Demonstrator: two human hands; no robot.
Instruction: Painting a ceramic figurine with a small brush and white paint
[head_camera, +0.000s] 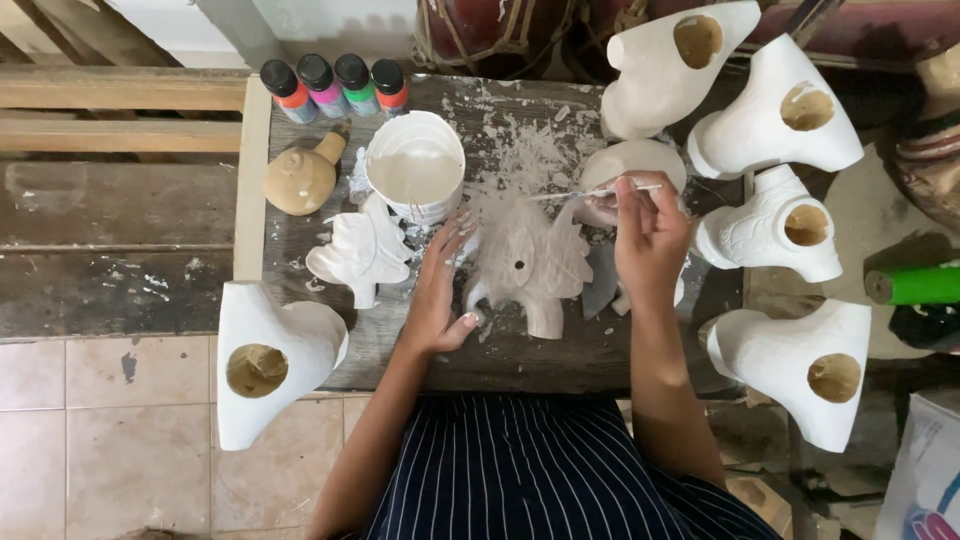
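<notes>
Two hands at white carving (530, 262): left hand (440, 290) flat against its left flank, right hand (650, 235) pinching thin brush (590, 193), tip leftward above it.

White carved figure (530, 262) between hands; white bucket (415, 165) and orange, pink, green, red paint bottles (335, 85) beyond left hand (438, 290); navy pinstriped apron (530, 470) below.

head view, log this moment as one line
left hand: steadies white carving | right hand: holds brush over carving | white paint cup beside | four paint bottles at back
</notes>
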